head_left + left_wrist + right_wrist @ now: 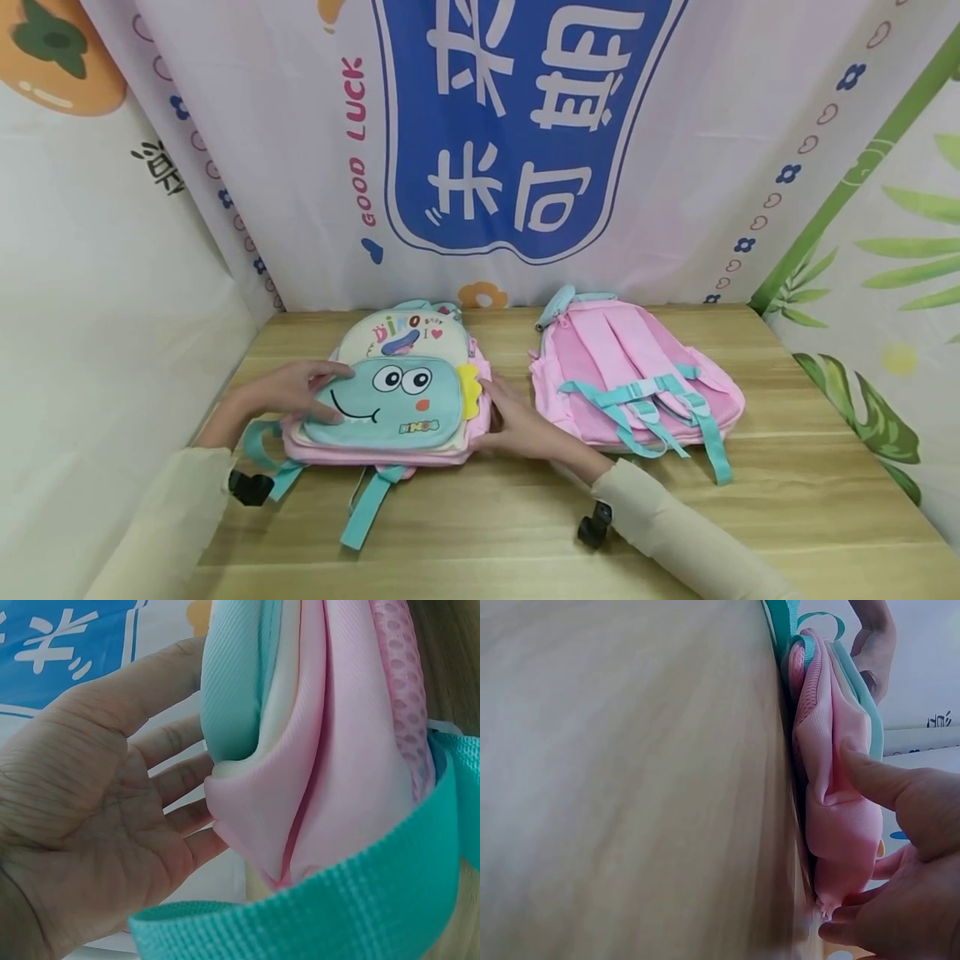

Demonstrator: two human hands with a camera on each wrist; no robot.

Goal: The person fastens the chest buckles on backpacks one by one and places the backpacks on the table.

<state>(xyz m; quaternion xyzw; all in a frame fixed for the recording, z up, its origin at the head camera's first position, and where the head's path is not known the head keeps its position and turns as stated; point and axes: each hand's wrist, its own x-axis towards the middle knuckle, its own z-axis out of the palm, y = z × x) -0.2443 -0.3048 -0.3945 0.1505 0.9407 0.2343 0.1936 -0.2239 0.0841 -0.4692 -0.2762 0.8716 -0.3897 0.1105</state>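
Observation:
A child's backpack (408,335) with a pale dinosaur front lies face up at the left of the table. Its aqua front pocket (405,392) shows two big eyes, a smile and a yellow crest. My left hand (292,390) touches the pocket's left end. In the left wrist view the fingers (174,739) reach fairly straight against the bag, and their tips are hidden behind it. At the right side is my right hand (517,421); its thumb (874,776) presses the pink side panel (844,825), with the other fingers spread along the bag's edge.
A second pink backpack (600,325) lies straps up to the right, its aqua webbing straps (626,392) loose over it. Aqua strap ends (367,508) of the first bag trail onto the wooden table (487,533). A printed curtain (315,167) hangs behind the table.

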